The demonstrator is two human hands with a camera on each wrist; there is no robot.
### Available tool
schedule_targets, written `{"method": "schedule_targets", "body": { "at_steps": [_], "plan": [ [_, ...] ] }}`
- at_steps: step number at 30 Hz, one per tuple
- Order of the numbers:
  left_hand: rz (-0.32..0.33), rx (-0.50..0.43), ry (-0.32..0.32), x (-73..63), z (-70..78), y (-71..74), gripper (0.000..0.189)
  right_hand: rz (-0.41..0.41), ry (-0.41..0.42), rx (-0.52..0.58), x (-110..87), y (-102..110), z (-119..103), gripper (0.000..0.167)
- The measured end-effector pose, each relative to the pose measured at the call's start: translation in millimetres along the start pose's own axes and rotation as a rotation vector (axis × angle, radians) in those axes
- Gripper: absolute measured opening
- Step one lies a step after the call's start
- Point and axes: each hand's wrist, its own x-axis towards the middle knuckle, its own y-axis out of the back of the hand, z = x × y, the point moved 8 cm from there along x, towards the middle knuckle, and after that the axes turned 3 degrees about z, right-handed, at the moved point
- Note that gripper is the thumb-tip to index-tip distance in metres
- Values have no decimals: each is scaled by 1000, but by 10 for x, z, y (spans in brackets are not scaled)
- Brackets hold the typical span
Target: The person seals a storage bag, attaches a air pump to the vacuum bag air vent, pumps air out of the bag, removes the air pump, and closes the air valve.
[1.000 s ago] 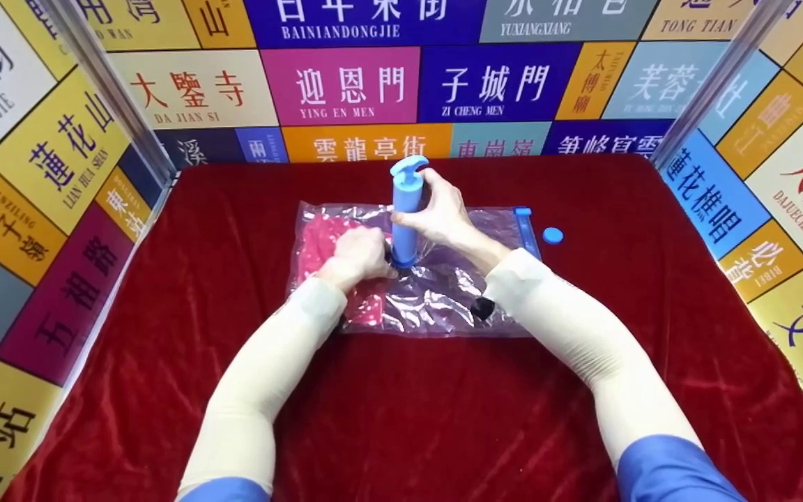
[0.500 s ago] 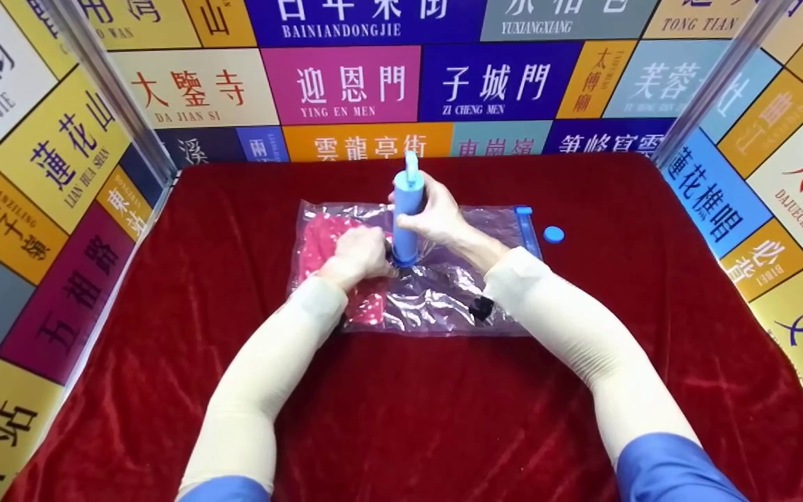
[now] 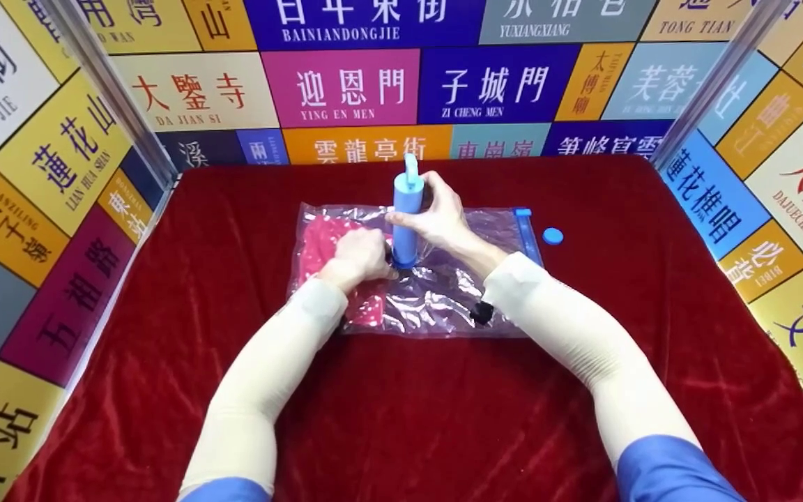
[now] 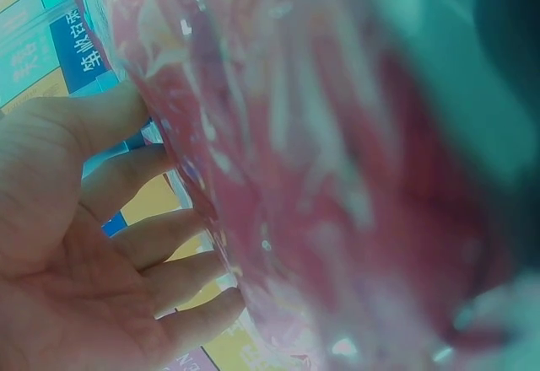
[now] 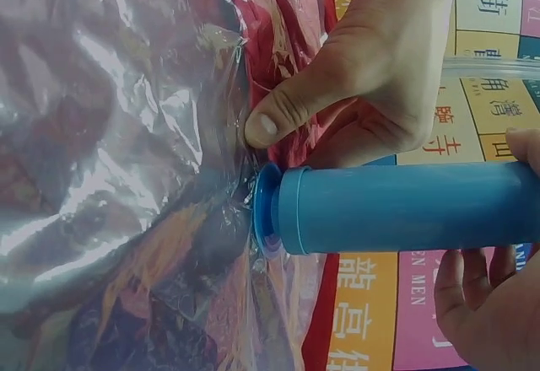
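In the head view a blue hand pump (image 3: pixel 407 217) stands nearly upright on a clear plastic storage bag (image 3: pixel 436 300). My right hand (image 3: pixel 443 213) holds the pump's barrel, its thumb across the front. My left hand (image 3: pixel 362 252) rests on the bag beside the pump's base; the right wrist view shows its thumb (image 5: pixel 283 118) pressing the film by the blue valve rim (image 5: pixel 267 207). Pink cloth with white spots (image 3: pixel 319 244) lies inside the bag's left part. In the left wrist view, loosely bent fingers (image 4: pixel 173 236) touch the wrinkled bag.
A blue slider strip (image 3: pixel 525 226) runs along the bag's right end. Right of it lies a round blue cap (image 3: pixel 553 236). A small black object (image 3: pixel 482 312) shows near my right sleeve. Dark red velvet (image 3: pixel 443 418) covers the table, and printed panels (image 3: pixel 346 84) surround it.
The pump's handle has turned to point edge-on, after lying crosswise a second ago. My right hand's fingers have shifted around the barrel. The left hand and the bag stay put.
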Motion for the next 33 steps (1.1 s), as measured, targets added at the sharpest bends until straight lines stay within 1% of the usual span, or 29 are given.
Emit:
{"method": "schedule_targets", "body": {
  "at_steps": [3,7,10,15,20,24,27,30,33],
  "plan": [
    [6,-1,-4,1,1,7,62,-26,11,54,4,-13,-16,60],
    [13,-5,-5,-6,3,10,63,-80,18,156,2,-40,-17,55],
    [22,-5,-3,-13,0,19,65,-111,11,223,-4,-52,-10,55],
    [34,1,-7,-17,5,33,64,-127,16,263,-13,-57,-14,59],
    [39,0,-14,-18,15,36,60,-137,33,280,-22,-86,-49,58],
    [27,-5,-9,-15,11,29,61,-151,60,244,-30,-111,-87,58],
    [24,-6,-2,-4,7,24,64,-148,72,165,-45,-112,-93,62],
    [26,-4,10,3,-1,23,67,-105,72,43,-65,-89,-78,72],
    [28,-9,19,8,-8,20,70,-36,62,-72,-80,-49,-52,85]
  ]
}}
